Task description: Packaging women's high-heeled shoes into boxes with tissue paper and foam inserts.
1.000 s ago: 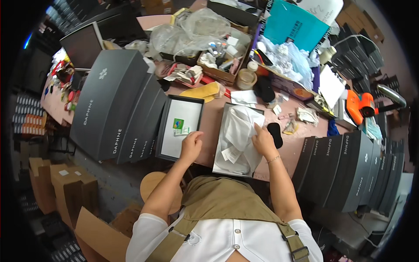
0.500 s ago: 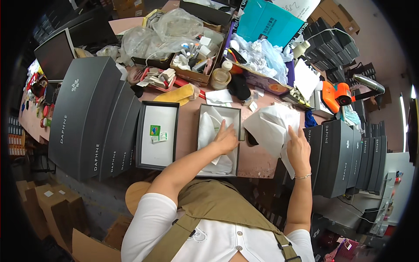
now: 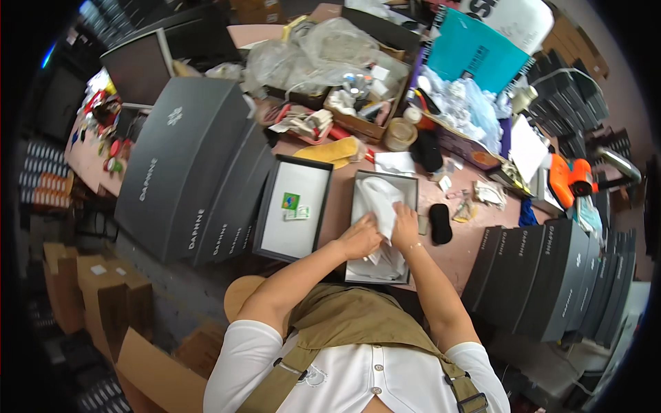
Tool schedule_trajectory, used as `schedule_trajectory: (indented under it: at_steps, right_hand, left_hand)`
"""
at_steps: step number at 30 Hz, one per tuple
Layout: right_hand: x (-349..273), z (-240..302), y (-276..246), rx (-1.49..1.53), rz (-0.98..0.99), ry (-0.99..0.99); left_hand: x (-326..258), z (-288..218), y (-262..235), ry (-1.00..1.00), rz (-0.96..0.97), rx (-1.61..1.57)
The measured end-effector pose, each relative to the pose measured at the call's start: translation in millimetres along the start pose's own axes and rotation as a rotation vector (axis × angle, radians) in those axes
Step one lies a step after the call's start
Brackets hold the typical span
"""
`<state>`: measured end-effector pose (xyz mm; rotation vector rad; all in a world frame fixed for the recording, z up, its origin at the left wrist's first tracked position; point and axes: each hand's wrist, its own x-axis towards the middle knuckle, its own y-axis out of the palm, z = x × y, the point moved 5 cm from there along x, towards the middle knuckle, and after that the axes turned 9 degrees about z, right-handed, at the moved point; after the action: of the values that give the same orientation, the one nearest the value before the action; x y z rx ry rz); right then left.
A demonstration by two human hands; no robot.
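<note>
Both of your hands are down inside the open shoe box, pressed onto the white tissue paper that lines it. Your left hand lies with fingers curled over a fold of the paper near the middle of the box, and it looks to be pinching or pushing the sheet, though the fingertips are hidden under the paper's edge, so you cannot tell how firmly it has hold. Your right hand sits just beside it, touching it or nearly so, palm down and fingers spread flat on the tissue toward the box's right wall. The box stands on the table straight ahead of you, its long axis running away from your body, so the paper stretches from under your hands up toward the far end, where a loose white bunch of it rises above the rim. Both hands are at about the same depth in the near half; the left is nearer the box's centre line, the right nearer its right edge. Just to the left, apart from the box by a strip of table, the box lid lies upturned with a small green card in it. To the right of the box lies a black oval pad, closer to your right hand.
</note>
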<state>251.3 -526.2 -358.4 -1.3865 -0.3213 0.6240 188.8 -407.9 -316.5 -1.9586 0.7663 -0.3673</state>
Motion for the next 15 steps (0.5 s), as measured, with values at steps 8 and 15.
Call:
schedule_trajectory:
  at_steps: [8, 15]
  right_hand:
    - [-23, 9, -74, 0.522, 0.022, 0.042]
    - [-67, 29, -67, 0.661, 0.157, 0.006]
  left_hand:
    - [-162, 110, 0, -0.79, -0.332, 0.018]
    - [-178, 146, 3, -0.638, -0.444, -0.08]
